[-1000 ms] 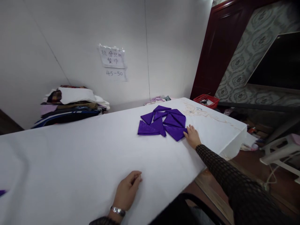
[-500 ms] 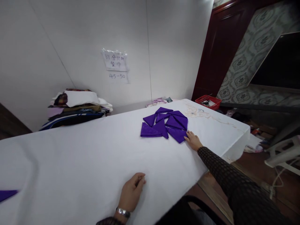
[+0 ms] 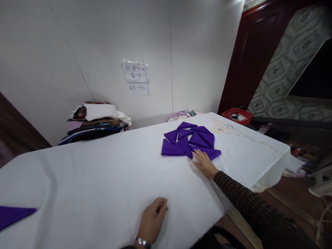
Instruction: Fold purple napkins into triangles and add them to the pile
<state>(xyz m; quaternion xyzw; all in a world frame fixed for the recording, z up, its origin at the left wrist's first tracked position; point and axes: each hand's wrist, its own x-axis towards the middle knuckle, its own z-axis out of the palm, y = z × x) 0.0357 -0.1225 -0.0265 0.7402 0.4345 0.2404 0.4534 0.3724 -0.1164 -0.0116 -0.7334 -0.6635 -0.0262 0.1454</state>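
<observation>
Several purple folded cloth napkins (image 3: 201, 137) lie grouped on the white tablecloth (image 3: 103, 180), most folded into triangles. My right hand (image 3: 204, 164) reaches to the front of the group, fingers stretched out and touching the nearest napkin (image 3: 212, 152). It covers part of that napkin's left side. Lower down, my left hand (image 3: 153, 219) rests on the tablecloth with its fingers curled in. Whether anything is inside those fingers is hidden. Another purple napkin (image 3: 15, 216) sits at the far left, cut off by the frame edge.
Behind the table is a stack of folded clothes (image 3: 100, 119). Pinkish fabric (image 3: 180, 116) lies by the wall. A red basket (image 3: 243, 119) with scissors stands past the far right corner. A paper sign (image 3: 136, 72) hangs on the wall. A white stool (image 3: 321, 181) is at right.
My right hand has moved left along the nearest napkin, whose right tip now shows. The view has swung left, so more of the far-left napkin appears. My left hand keeps its curled shape.
</observation>
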